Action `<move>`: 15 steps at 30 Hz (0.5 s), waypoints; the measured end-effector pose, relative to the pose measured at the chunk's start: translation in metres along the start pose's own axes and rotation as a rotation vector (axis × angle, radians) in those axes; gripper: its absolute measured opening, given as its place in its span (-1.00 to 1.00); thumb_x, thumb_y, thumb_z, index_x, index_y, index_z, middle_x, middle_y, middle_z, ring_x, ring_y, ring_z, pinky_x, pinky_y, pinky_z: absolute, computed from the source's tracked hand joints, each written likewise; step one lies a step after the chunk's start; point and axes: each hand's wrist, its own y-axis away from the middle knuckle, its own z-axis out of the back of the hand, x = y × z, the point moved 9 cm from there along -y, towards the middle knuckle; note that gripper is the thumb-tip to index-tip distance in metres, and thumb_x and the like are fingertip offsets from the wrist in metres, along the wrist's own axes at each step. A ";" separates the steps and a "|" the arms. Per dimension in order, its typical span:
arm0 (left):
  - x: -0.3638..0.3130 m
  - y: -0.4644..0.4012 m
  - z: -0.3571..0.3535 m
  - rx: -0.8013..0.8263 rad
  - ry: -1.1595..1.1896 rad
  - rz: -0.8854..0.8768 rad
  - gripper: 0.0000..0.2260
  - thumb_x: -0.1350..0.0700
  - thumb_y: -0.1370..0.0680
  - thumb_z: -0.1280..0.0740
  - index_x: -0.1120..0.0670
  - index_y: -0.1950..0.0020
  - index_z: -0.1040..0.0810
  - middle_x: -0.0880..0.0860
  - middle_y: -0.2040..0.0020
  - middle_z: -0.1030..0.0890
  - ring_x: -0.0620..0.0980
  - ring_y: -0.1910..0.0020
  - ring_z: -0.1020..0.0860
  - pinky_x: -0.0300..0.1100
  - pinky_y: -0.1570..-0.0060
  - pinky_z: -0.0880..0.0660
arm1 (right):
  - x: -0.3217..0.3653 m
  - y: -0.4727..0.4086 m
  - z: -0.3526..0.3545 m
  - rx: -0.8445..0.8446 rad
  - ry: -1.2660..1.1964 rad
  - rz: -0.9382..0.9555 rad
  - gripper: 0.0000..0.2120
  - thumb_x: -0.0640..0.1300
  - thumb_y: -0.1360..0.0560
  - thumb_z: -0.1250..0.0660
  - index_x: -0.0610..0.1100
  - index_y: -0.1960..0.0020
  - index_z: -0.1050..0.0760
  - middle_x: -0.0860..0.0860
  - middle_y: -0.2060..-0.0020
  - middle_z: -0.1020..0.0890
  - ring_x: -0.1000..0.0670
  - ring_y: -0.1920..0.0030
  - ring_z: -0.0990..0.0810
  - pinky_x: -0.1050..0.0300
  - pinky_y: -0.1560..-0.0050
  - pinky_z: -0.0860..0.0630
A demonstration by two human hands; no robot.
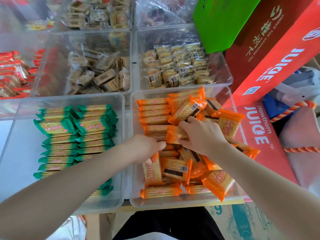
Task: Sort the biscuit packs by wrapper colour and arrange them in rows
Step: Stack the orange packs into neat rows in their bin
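Holding orange packs (176, 134), a clear bin (181, 202)

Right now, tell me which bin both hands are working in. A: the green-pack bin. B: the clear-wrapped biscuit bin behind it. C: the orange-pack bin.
C: the left hand and the right hand both reach into the clear bin of orange packs, the right gripping one pack.

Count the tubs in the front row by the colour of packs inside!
Tub of green packs: 1
Tub of orange packs: 1
Total: 2 tubs
The left hand and right hand are both in the orange one; the right hand grips an orange pack.
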 end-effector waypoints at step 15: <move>0.047 0.053 0.066 -0.871 0.164 0.317 -0.69 0.01 -0.31 -0.53 0.15 0.16 -0.50 0.11 0.28 -0.59 0.16 0.23 -0.57 -0.03 0.21 -0.44 | -0.044 0.014 0.028 -0.191 -0.334 -0.097 -0.47 0.27 -0.41 -0.29 0.09 -0.32 -0.37 0.08 -0.08 -0.53 -0.08 -0.04 -0.57 0.06 0.20 -0.55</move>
